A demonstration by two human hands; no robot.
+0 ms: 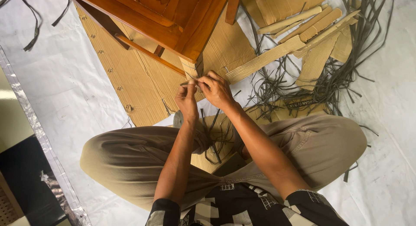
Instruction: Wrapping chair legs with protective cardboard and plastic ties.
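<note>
**Both hands pinched on a strap at the wrapped chair leg**

Head view: you sit cross-legged on a white floor sheet (pixel 65 91), knees spread left and right, forearms reaching away from you to the middle of the scene. Your left hand (pixel 187 100) is closed narrow, thumb and fingertips pinching a thin dark strap (pixel 189 83) that runs roughly level, left to right. Your right hand (pixel 216 90) sits just to the right of it, touching or nearly touching the left, its fingers curled shut on the same strap. The strap lies at your fingertips, on the far side of both hands, right against the cardboard-wrapped leg (pixel 190 67) of a brown wooden chair (pixel 160 18). That leg comes down from the chair's corner and ends just beyond your fingers; the chair itself fills the far centre and far left.

Under the chair lies a flat cardboard sheet (pixel 130 78) dotted with small fasteners. To the far right, well apart from your hands, is a heap of cardboard strips (pixel 303 31) tangled with loose dark straps (pixel 346 70). More dark strap ends (pixel 214 135) hang near you, between your forearms, over your lap.
</note>
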